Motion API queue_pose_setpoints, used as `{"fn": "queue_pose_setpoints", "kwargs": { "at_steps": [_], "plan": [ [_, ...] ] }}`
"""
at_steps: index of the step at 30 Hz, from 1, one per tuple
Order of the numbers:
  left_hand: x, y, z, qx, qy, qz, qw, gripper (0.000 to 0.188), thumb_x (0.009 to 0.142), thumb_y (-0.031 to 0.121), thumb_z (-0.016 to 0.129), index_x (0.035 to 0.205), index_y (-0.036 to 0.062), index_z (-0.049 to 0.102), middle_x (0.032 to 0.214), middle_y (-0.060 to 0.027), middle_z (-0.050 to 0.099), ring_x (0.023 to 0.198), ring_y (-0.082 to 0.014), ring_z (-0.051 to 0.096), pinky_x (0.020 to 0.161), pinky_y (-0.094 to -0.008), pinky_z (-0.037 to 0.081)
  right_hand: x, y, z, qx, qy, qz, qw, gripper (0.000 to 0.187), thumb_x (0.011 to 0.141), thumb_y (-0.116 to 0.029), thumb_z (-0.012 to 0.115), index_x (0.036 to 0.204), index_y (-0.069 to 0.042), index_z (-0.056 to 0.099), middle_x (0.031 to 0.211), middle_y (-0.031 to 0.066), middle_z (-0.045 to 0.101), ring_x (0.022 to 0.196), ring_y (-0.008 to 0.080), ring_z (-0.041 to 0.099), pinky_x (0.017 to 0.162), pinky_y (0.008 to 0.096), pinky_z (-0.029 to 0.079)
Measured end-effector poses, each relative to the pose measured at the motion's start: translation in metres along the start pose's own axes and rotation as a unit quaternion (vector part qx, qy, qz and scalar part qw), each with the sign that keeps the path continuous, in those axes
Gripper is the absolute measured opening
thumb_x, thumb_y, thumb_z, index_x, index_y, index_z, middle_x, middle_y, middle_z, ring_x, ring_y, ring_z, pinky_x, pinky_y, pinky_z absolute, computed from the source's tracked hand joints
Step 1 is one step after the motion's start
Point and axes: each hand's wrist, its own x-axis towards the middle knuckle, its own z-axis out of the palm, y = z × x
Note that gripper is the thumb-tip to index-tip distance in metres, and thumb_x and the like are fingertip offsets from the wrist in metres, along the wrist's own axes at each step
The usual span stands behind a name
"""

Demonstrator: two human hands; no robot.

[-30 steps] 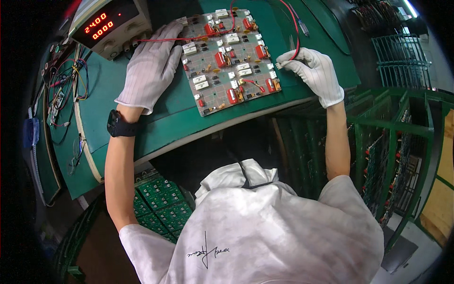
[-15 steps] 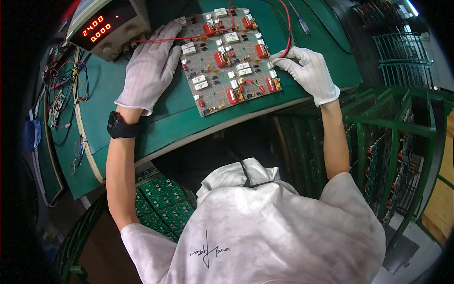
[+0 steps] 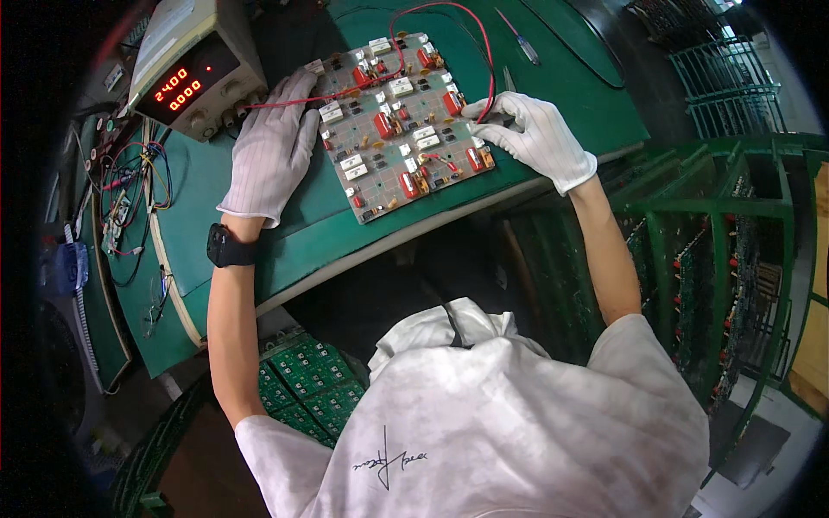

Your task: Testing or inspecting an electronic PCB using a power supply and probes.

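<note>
A panel of circuit boards (image 3: 389,181) lies on the green-topped bench, carrying white blocks, red cylindrical parts and small black components. My left hand (image 3: 272,142), in a white glove, rests flat at the panel's left edge with its fingers stretched out. Also gloved, my right hand (image 3: 540,138) is at the panel's right edge, with thumb and forefinger closed around the end of a red wire (image 3: 490,65). That wire loops over the far side of the panel; its tip is hidden by the fingers. Another red lead crosses from the power supply (image 3: 194,73) over my left fingers.
A screwdriver-like tool (image 3: 527,50) lies beyond my right hand, near a thin pointed metal piece (image 3: 508,79). Tangled wires (image 3: 138,177) lie at the left. Green racks with boards (image 3: 691,259) stand at the right; green circuit boards (image 3: 311,375) are below the bench edge.
The whole view has shifted, so the bench things sit lower and the panel further left. Both hands keep nearly the same places beside the panel, the right still gripping the wire.
</note>
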Motion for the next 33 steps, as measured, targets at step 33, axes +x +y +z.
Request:
{"fn": "queue_pose_setpoints", "kwargs": {
  "at_steps": [33],
  "plan": [
    [0.003,-0.001,-0.002,-0.019,-0.013,-0.002,1.000,0.051,0.106,0.026,0.050,0.154,0.0114,0.044,0.156,-0.0144,0.049,0.144,-0.0334,0.046,0.117,-0.0456,0.038,-0.016,0.024,-0.009,-0.376,0.038,0.210,0.902,0.033,0.097,-0.041,0.066,0.085,-0.009,0.066,0.074,0.0127,0.072,0.070,0.0353,0.071,0.061,0.0439,0.057]
  ]
}}
